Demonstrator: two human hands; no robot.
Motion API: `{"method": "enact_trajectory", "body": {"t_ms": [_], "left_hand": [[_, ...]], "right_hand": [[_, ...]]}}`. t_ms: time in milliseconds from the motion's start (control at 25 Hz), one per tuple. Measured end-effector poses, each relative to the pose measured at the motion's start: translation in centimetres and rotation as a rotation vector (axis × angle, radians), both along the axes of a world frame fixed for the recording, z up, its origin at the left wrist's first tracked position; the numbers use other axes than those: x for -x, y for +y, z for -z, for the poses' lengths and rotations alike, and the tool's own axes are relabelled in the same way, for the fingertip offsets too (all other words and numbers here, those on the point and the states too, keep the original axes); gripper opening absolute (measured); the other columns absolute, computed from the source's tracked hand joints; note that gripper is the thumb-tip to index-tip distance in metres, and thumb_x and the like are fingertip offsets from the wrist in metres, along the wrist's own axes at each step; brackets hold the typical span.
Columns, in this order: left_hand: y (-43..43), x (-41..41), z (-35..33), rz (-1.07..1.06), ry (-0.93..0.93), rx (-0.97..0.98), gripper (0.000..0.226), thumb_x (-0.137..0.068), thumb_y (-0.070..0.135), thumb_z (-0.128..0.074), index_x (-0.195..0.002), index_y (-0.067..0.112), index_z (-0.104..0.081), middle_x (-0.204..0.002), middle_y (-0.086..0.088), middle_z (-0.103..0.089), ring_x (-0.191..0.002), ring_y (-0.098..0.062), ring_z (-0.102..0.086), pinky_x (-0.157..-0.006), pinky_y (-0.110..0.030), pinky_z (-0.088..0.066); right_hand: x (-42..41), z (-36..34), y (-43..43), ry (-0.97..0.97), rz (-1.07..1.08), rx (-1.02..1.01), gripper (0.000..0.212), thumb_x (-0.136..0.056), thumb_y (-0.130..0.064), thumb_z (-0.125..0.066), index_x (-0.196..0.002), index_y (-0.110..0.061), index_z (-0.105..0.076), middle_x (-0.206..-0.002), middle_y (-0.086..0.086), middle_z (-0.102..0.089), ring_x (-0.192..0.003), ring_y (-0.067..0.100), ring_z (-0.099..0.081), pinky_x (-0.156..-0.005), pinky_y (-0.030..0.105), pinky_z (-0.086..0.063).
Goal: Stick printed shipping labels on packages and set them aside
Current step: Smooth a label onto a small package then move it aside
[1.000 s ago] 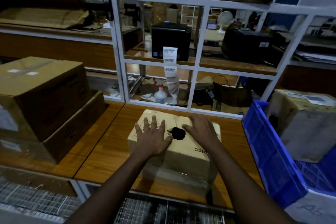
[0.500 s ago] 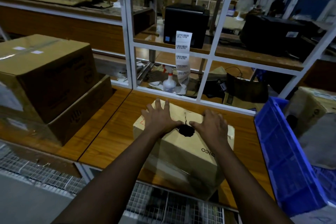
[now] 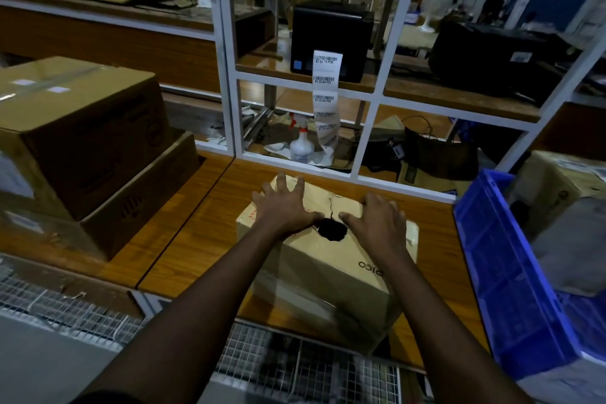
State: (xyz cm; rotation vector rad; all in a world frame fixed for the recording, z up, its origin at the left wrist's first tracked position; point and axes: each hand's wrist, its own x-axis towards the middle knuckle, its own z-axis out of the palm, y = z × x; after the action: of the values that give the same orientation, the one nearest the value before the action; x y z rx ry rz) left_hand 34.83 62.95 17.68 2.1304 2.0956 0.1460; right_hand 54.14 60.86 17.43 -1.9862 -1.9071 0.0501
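A tan cardboard package (image 3: 331, 269) with a torn black hole in its top stands on the wooden table (image 3: 203, 223) in front of me. My left hand (image 3: 287, 207) lies flat on the top's left part, fingers spread. To the right of the hole, my right hand (image 3: 377, 223) rests palm down. A strip of printed labels (image 3: 324, 98) hangs from the black label printer (image 3: 331, 36) on the shelf behind the white frame.
Two stacked brown boxes (image 3: 82, 147) fill the table's left side. A blue plastic crate (image 3: 511, 275) stands at the right, with another box (image 3: 564, 180) behind it. A white spray bottle (image 3: 301, 144) sits below the printer. Wire mesh (image 3: 295, 364) runs under the table's front edge.
My view has moved closer and tilted down. Both hands stay on the package top, the left hand's fingers spreading toward the far edge.
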Motion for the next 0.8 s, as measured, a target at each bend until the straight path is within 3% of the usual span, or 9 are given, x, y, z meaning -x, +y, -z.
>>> {"method": "enact_trajectory", "body": {"t_ms": [160, 280, 360, 400, 440, 520, 600, 680, 800], "left_hand": [[2.0, 3.1, -0.9, 0.162, 0.058, 0.026, 0.101, -0.069, 0.083, -0.055, -0.151, 0.048, -0.009, -0.164, -0.006, 0.004, -0.144, -0.045, -0.008, -0.111, -0.068, -0.010], [3.1, 4.9, -1.6, -0.001, 0.042, 0.095, 0.107, -0.064, 0.082, -0.062, -0.150, 0.050, -0.006, -0.162, -0.011, 0.014, -0.144, -0.050, 0.007, -0.105, -0.076, 0.002], [2.7, 5.5, -1.4, -0.155, -0.035, 0.048, 0.106, -0.065, 0.076, -0.067, -0.151, 0.043, -0.013, -0.161, -0.015, 0.006, -0.142, -0.053, 0.000, -0.105, -0.074, -0.012], [2.4, 5.7, -1.3, -0.204, -0.097, 0.004, 0.101, -0.068, 0.073, -0.068, -0.149, 0.037, -0.021, -0.158, -0.018, -0.005, -0.140, -0.052, -0.014, -0.105, -0.066, -0.025], [1.9, 5.8, -1.5, -0.239, -0.184, -0.047, 0.095, -0.071, 0.068, -0.069, -0.148, 0.032, -0.028, -0.152, -0.019, -0.019, -0.135, -0.046, -0.029, -0.102, -0.054, -0.036], [1.0, 6.4, -2.1, -0.240, -0.484, -0.114, 0.079, -0.080, 0.053, -0.071, -0.145, 0.024, -0.036, -0.142, -0.014, -0.041, -0.125, -0.033, -0.047, -0.091, -0.039, -0.043], [0.1, 7.6, -1.8, -0.215, -0.988, -0.084, 0.058, -0.092, 0.039, -0.061, -0.143, 0.019, -0.039, -0.136, -0.008, -0.052, -0.122, -0.023, -0.052, -0.085, -0.031, -0.042], [-2.5, 9.0, -1.1, -0.239, -1.401, 0.089, 0.053, -0.097, 0.049, -0.046, -0.141, 0.020, -0.044, -0.136, -0.010, -0.055, -0.122, -0.027, -0.054, -0.086, -0.034, -0.047], [-7.6, 9.4, 2.7, -0.270, -1.629, 0.233, 0.052, -0.100, 0.053, -0.029, -0.127, 0.018, -0.058, -0.126, -0.018, -0.063, -0.109, -0.029, -0.063, -0.082, -0.041, -0.051]], "right_hand": [[0.6, -0.1, -2.9, 0.120, -0.068, 0.077, 0.051, -0.075, -0.065, -0.057, -0.110, -0.029, -0.059, -0.109, -0.004, -0.064, -0.095, 0.019, -0.057, -0.080, 0.039, -0.052], [1.4, -0.5, -6.1, 0.223, -0.194, 0.256, 0.088, -0.062, -0.082, -0.054, -0.137, -0.037, -0.049, -0.134, -0.007, -0.055, -0.117, 0.020, -0.053, -0.090, 0.042, -0.050], [2.5, 0.1, -7.9, 0.354, -0.359, 0.366, 0.102, -0.052, -0.085, -0.060, -0.144, -0.050, -0.034, -0.149, -0.009, -0.042, -0.131, 0.020, -0.045, -0.100, 0.045, -0.047], [3.2, 0.8, -8.8, 0.403, -0.449, 0.395, 0.103, -0.051, -0.082, -0.067, -0.143, -0.057, -0.027, -0.153, -0.010, -0.036, -0.135, 0.019, -0.041, -0.102, 0.044, -0.045], [3.8, 1.6, -9.3, 0.423, -0.493, 0.388, 0.101, -0.055, -0.074, -0.073, -0.142, -0.060, -0.024, -0.154, -0.012, -0.034, -0.136, 0.017, -0.039, -0.103, 0.042, -0.045], [4.6, 2.9, -9.7, 0.465, -0.447, 0.259, 0.089, -0.064, -0.058, -0.080, -0.135, -0.067, -0.028, -0.149, -0.015, -0.042, -0.128, 0.014, -0.048, -0.095, 0.036, -0.051], [5.0, 3.4, -9.4, 0.509, -0.390, 0.170, 0.087, -0.066, -0.054, -0.081, -0.134, -0.069, -0.029, -0.136, -0.014, -0.057, -0.112, 0.012, -0.060, -0.081, 0.034, -0.057], [5.2, 3.8, -8.8, 0.537, -0.336, 0.166, 0.097, -0.067, -0.057, -0.079, -0.143, -0.060, -0.020, -0.127, -0.010, -0.063, -0.104, 0.016, -0.064, -0.076, 0.038, -0.058], [6.2, 5.4, -8.1, 0.610, -0.211, 0.142, 0.108, -0.072, -0.061, -0.074, -0.151, -0.048, -0.003, -0.139, 0.000, -0.055, -0.117, 0.027, -0.058, -0.084, 0.045, -0.055]]}}
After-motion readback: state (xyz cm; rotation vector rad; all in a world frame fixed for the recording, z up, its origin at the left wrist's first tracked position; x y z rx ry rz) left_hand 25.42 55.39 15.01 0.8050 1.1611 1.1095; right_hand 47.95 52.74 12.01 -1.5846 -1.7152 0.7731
